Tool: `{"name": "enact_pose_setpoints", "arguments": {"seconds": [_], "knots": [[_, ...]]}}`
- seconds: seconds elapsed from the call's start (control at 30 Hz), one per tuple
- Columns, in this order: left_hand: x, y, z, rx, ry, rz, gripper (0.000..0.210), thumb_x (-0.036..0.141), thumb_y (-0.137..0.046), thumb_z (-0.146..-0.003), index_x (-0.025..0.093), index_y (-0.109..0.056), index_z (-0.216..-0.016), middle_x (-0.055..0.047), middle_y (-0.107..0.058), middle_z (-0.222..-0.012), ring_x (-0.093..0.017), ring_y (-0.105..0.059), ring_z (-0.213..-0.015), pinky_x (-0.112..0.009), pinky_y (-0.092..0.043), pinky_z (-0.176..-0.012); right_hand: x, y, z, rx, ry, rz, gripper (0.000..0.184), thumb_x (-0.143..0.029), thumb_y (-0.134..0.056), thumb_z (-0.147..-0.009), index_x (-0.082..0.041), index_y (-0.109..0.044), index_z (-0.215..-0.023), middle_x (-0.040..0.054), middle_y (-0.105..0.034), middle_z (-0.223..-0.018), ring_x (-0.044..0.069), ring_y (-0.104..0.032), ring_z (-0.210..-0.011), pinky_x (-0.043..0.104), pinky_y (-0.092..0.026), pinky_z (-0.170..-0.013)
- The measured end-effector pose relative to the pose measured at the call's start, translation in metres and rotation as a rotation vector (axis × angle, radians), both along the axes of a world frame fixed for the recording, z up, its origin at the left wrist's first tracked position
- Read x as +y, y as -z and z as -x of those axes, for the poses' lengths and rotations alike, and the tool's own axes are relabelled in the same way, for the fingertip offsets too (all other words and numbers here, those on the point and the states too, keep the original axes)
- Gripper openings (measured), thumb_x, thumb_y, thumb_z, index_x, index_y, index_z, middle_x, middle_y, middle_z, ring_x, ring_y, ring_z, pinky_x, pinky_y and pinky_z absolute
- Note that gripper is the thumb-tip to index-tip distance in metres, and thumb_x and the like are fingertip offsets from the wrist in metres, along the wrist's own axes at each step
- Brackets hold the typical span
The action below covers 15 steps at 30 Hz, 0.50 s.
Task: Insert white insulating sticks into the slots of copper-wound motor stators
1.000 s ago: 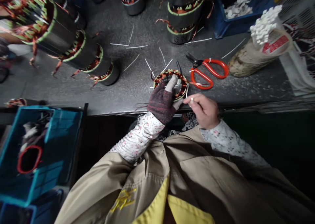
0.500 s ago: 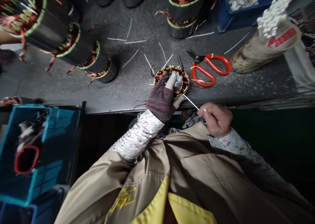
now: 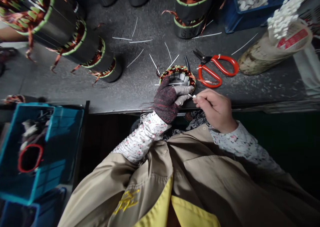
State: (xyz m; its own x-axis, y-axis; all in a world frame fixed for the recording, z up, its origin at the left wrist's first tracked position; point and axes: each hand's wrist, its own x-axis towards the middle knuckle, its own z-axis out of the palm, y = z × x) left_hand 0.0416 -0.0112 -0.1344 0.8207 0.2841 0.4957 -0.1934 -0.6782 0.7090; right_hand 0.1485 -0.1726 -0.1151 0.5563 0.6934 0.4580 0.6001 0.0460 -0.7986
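A stator (image 3: 177,69) with copper windings and a yellow-green rim stands near the bench's front edge. My left hand (image 3: 167,99), in a dark knitted glove with pale-wrapped fingertips, holds its near side, the fingers stretched across the near right rim. Several thin white strips poke out around the ring, one lying across its opening. Just right of those fingertips, my right hand (image 3: 215,108) is bare and pinches a white cable tie (image 3: 192,96) close to the rim. Most of that tie is hidden. Red-handled scissors (image 3: 209,74) lie open right of the stator.
Stacked stators (image 3: 93,50) lean at the left, and more stand at the back (image 3: 188,27). Loose white strips (image 3: 140,41) are scattered on the bench. A bundle of white ties (image 3: 285,19) stands in a holder at right, near a blue bin (image 3: 231,20). Teal crates (image 3: 68,133) sit lower left.
My right hand has moved up and left to the rim, and the long stretch of tie no longer shows. My left fingers have shifted from inside the ring to its near right edge.
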Motion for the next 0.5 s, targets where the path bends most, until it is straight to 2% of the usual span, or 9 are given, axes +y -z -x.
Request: {"name": "enact_pose_setpoints", "arguments": {"seconds": [0.13, 0.27, 0.4, 0.5], "knots": [[0.000, -0.005, 0.000, -0.032, -0.021, -0.040, 0.024, 0.041, -0.054, -0.108, 0.025, -0.069, -0.117, -0.007, -0.076, -0.122, -0.024, -0.070, -0.128, -0.052, -0.056, -0.115, 0.010, 0.005, -0.007, -0.178, 0.049, 0.055, 0.025, -0.026, -0.059, -0.095, -0.022, -0.059, -0.071, 0.0007, -0.061, -0.068, 0.015, -0.057, -0.063, 0.031, -0.041, -0.062], [0.004, -0.005, 0.000, -0.059, -0.011, -0.143, 0.021, 0.036, -0.054, -0.108, 0.025, -0.069, -0.116, -0.005, -0.077, -0.119, -0.019, -0.074, -0.119, -0.045, -0.060, -0.109, 0.017, 0.006, -0.013, -0.179, 0.063, 0.099, 0.025, -0.026, -0.063, -0.090, -0.022, -0.055, -0.067, -0.0006, -0.057, -0.067, 0.012, -0.045, -0.054, 0.030, -0.036, -0.058], [0.005, -0.007, 0.000, -0.057, -0.014, -0.297, 0.023, 0.033, -0.050, -0.109, 0.023, -0.069, -0.117, -0.005, -0.078, -0.115, -0.019, -0.073, -0.120, -0.048, -0.055, -0.115, 0.009, -0.015, -0.009, -0.191, -0.037, 0.201, 0.027, -0.027, -0.063, -0.089, -0.021, -0.054, -0.065, -0.0007, -0.055, -0.064, 0.012, -0.046, -0.055, 0.031, -0.032, -0.056], [0.002, -0.010, 0.000, -0.067, -0.051, -0.371, 0.021, 0.030, -0.050, -0.109, 0.022, -0.068, -0.115, -0.004, -0.079, -0.109, -0.020, -0.074, -0.115, -0.052, -0.052, -0.118, -0.001, -0.035, -0.008, -0.047, -0.155, 0.103, 0.029, -0.022, -0.058, -0.095, -0.021, -0.056, -0.066, -0.0024, -0.053, -0.061, 0.011, -0.048, -0.056, 0.030, -0.033, -0.056]]}}
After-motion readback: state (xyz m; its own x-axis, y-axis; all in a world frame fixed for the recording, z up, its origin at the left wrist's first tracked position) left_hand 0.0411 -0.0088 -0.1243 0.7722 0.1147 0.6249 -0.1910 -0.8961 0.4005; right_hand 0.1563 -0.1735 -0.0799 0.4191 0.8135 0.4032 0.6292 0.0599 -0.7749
